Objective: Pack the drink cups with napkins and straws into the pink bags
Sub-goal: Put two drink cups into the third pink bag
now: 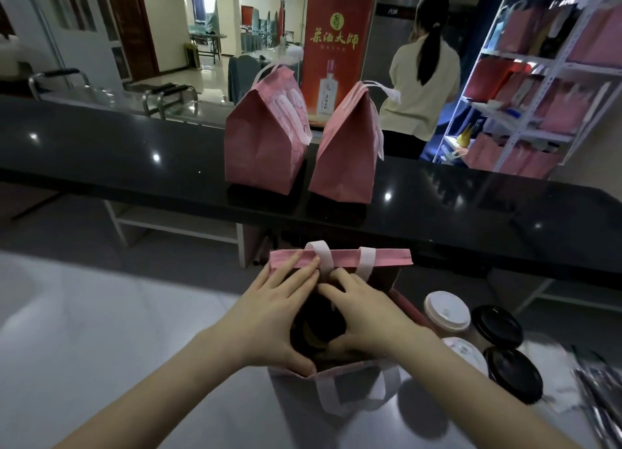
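On the pale desk point(117, 331), just before the black counter point(101, 152), the open pink bag point(340, 386) stands upright, and both hands work at its mouth. The left hand point(266, 317) lies flat with spread fingers on the far folded rim, near one white handle. The right hand point(367, 317) is half curled inside the opening; its grip seems to press on something dark in the bag, but I cannot tell if it really holds it. To the right of the bag, four drink cups wait: two with pale lids point(447, 311) and two with black lids point(497, 326), close together. Beyond the bag, two closed pink bags point(266, 139) stand on the counter.

The risks, as I judge them: the bag is light paper and can tip toward the cups if the hands push sideways. The right forearm passes just beside the pale lids, so a careless pull back may knock a cup. The handle may also be trapped under the folding rim.
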### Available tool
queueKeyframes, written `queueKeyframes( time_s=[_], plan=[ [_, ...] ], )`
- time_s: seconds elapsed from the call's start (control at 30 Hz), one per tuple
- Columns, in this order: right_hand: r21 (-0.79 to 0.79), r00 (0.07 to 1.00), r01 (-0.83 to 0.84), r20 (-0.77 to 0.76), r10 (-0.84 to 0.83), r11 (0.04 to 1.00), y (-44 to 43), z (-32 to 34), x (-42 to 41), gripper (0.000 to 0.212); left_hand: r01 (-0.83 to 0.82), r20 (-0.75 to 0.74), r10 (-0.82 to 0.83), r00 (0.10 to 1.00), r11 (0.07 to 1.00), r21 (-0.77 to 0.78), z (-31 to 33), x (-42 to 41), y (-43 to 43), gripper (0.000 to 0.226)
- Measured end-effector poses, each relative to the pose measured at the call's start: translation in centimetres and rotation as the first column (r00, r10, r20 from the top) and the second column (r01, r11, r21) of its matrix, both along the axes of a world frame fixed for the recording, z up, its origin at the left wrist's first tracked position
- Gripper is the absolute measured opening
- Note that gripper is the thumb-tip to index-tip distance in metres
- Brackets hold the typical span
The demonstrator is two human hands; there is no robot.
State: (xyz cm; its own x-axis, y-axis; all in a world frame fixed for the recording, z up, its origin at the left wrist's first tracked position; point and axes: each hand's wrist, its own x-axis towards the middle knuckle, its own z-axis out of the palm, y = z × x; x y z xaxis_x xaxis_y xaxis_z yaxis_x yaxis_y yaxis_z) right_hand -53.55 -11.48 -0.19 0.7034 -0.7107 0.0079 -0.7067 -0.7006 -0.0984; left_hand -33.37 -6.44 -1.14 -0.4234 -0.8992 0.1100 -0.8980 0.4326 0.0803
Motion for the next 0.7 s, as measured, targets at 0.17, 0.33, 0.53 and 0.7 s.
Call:
queueKeyframes(
  time_s=[0.17,0.33,0.53,0.7],
  plan=[
    [-0.144,0.999,-0.048,-0.024,0.045,0.988,-1.0,-2.0,1.2,0.087,-0.056,0.036,0.056,0.998,0.998,-0.021,0.2,-0.3,0.2,0.136],
    [-0.132,0.999,-0.052,-0.008,0.052,0.990,-1.5,-4.1,1.3,0.088,-0.074,0.068,0.076,0.995,0.997,-0.029,0.4,0.1,0.3,0.129],
    [-0.124,0.998,-0.065,-0.017,0.064,0.990,-1.4,-5.2,2.1,0.087,-0.092,0.088,0.093,0.992,0.996,-0.015,0.8,0.6,0.0,0.126],
    [-0.068,0.997,-0.060,-0.049,0.056,0.996,-1.8,-5.8,2.8,0.087,-0.112,0.098,0.109,0.989,0.994,0.021,0.5,0.5,-0.2,0.129]
  ],
)
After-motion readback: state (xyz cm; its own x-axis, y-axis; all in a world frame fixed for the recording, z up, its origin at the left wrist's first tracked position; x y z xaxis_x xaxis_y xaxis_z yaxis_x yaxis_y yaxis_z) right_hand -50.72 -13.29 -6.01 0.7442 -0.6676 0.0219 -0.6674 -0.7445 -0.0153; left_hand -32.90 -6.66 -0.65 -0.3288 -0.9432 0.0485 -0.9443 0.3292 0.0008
